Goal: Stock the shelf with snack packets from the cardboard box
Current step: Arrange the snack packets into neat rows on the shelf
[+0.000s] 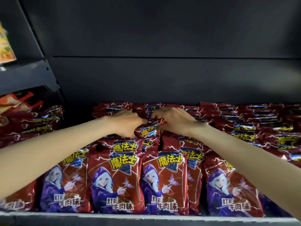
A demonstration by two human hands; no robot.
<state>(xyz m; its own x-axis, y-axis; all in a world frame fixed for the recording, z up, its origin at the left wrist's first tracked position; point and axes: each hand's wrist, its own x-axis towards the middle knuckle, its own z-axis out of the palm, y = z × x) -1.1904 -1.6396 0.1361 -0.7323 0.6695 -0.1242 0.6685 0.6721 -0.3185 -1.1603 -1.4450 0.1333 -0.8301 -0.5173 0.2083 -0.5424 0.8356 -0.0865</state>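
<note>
Red snack packets with a purple-hooded figure and yellow lettering stand in several rows on the dark shelf (146, 217). Both my arms reach deep over the front rows. My left hand (128, 123) and my right hand (174, 119) meet at one red packet (149, 130) in the middle of a back row. Each hand has its fingers curled round that packet's top, left hand on its left side, right hand on its right. The front-row packets (114, 181) stand upright, facing me. No cardboard box is in view.
The shelf's dark back panel (162, 75) rises behind the packets, with open height above them. At the left, a neighbouring shelf bay holds a yellow packet (5, 46) above and orange-white packets (17, 101) below. A pale shelf lip runs along the front.
</note>
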